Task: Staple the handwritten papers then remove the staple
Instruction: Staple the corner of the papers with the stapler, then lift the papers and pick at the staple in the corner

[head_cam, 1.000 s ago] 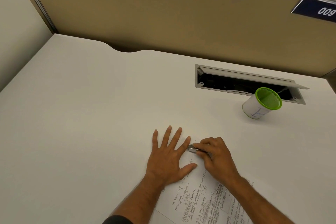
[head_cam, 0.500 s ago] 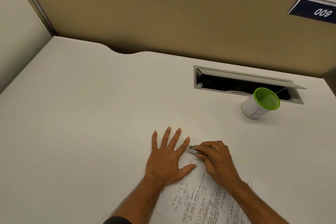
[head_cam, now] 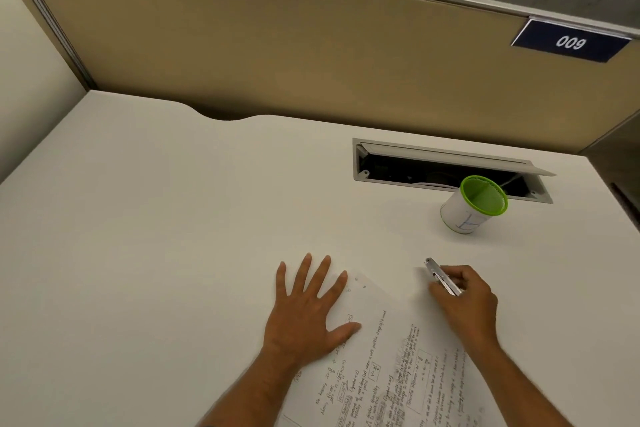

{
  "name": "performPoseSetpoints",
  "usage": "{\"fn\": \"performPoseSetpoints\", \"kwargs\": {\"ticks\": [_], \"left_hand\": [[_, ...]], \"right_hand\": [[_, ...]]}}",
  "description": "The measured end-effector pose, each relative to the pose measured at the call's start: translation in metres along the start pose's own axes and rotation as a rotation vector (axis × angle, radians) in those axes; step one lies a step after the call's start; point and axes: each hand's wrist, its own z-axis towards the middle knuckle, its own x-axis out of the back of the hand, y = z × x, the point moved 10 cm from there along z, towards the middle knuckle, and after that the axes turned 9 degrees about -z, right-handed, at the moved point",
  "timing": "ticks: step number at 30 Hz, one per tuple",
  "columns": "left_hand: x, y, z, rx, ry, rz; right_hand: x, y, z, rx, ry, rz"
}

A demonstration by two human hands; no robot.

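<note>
The handwritten papers (head_cam: 388, 350) lie slanted on the white desk (head_cam: 173, 218), their far corner pointing away from me. My left hand (head_cam: 308, 308) presses flat on that upper left part, fingers spread. My right hand (head_cam: 464, 302) is off the paper's right edge, closed around a small silver metal tool (head_cam: 438, 274) whose tip points up and left, lifted away from the corner. Tiny puncture marks show near the paper's corner (head_cam: 356, 282). No stapler body is visible.
A white cup with a green rim and mesh inside (head_cam: 472, 204) stands at the right, in front of an open cable tray slot (head_cam: 443, 166). A tan partition (head_cam: 277, 45) with a blue "009" plate (head_cam: 569, 42) closes the back.
My right hand pulled the silver tool away from the paper's corner and moved right, off the sheet. The left hand stayed pressed flat on the papers.
</note>
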Motion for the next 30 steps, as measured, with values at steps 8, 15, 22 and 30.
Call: {"fn": "performPoseSetpoints", "kwargs": {"ticks": [8,15,22,30], "left_hand": [[0.0,0.0,-0.001,0.005,-0.012,-0.012],[-0.001,0.0,0.0,0.013,-0.029,-0.011],[0.002,0.0,-0.001,0.056,-0.023,-0.034],[0.005,0.001,-0.007,0.105,0.04,-0.018]], "right_hand": [[-0.001,0.01,0.01,0.124,0.056,-0.248],[-0.016,-0.034,-0.022,0.378,0.022,-0.442],[-0.08,-0.046,-0.053,0.281,-0.421,-0.544],[-0.084,-0.051,-0.057,0.131,-0.615,-0.482]]}}
